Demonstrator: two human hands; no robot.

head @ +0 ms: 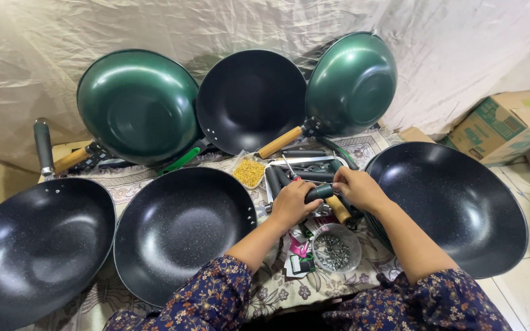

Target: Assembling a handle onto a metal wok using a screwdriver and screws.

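Note:
My left hand [291,202] and my right hand [357,187] both grip a dark green pan handle [319,192] between them, over a pile of loose handles [305,168] in green, black and wood. Just below the hands stands a clear round tub of small metal screws [334,248]. A small bag of yellow plugs [249,171] lies beyond my left hand. A red-handled screwdriver [291,171] rests among the handles.
Black woks lie flat at the left [32,245], the middle [176,230] and the right [461,202]. Three woks lean on the cloth backdrop: green [136,104], black [249,98], green [354,83]. A cardboard box [504,122] sits at far right.

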